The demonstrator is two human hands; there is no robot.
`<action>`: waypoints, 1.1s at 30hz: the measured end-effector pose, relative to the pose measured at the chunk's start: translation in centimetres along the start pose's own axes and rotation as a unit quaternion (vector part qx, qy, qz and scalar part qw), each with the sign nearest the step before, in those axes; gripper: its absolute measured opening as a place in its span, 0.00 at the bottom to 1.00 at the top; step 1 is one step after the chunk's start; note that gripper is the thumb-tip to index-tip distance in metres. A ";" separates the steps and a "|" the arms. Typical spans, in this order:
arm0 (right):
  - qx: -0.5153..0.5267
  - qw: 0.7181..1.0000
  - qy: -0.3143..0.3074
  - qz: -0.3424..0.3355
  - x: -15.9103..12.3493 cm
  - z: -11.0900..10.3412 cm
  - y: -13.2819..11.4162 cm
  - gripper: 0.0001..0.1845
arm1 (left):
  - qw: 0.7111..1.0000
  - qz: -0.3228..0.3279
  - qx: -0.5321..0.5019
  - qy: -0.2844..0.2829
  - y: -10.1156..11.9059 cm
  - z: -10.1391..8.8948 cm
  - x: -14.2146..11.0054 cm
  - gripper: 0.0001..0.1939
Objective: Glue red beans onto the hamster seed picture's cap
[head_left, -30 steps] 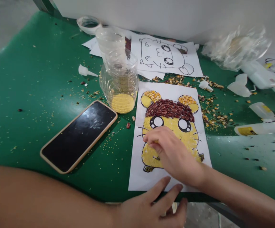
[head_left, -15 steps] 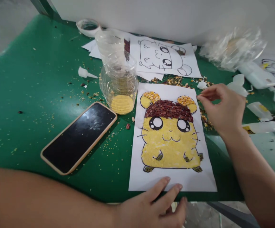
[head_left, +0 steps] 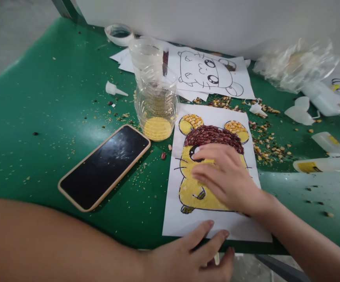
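Observation:
A hamster picture [head_left: 217,226] on white paper lies at the table's front edge. Yellow grains cover its body, dark red seeds form the cap, and corn pieces fill the upper ears. My right hand [head_left: 231,178] is over the body and face, hiding one eye, the mouth and the lower right part. Its thumb and fingers are apart, with nothing visible between them; whether they touch the grains I cannot tell. At the paper's bottom edge, my left hand [head_left: 195,252] has its fingers spread, the fingertips on or just over the margin.
Left of the picture are a phone [head_left: 105,168] and a clear plastic bottle [head_left: 157,102] with yellow grains. Behind are hamster drawings [head_left: 199,70] and a tape roll [head_left: 119,34]. Loose seeds [head_left: 271,147], glue bottles [head_left: 322,164] and a crumpled plastic bag [head_left: 296,64] are on the right.
My right hand has moved left from the paper's upper right edge onto the hamster's face and body, its pinched fingers now apart. My left hand stays near the bottom edge. The view has shifted slightly.

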State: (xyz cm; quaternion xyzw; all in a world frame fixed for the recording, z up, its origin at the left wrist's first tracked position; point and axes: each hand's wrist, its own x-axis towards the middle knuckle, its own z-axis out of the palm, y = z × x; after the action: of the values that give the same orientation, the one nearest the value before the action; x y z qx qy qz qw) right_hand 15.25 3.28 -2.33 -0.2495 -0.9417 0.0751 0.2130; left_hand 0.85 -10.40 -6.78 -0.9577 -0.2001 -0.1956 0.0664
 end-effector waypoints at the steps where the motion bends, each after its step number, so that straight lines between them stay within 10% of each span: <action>1: 0.013 0.999 -0.018 -0.030 0.0 0.2 -0.6 0.08 | 1.000 0.000 -0.002 -0.003 0.0 0.0 0.0 0.17; 33: 0.063 0.988 -0.133 -0.041 -0.4 1.3 -1.5 0.14 | 1.000 -0.016 -0.018 -0.006 0.1 -0.1 0.2 0.17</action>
State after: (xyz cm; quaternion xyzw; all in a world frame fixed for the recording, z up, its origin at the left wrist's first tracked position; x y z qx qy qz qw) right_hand 14.31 1.73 -3.31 -0.1848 -0.9643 0.1584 0.1041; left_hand 0.97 -10.43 -6.58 -0.9565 -0.2124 -0.1948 0.0450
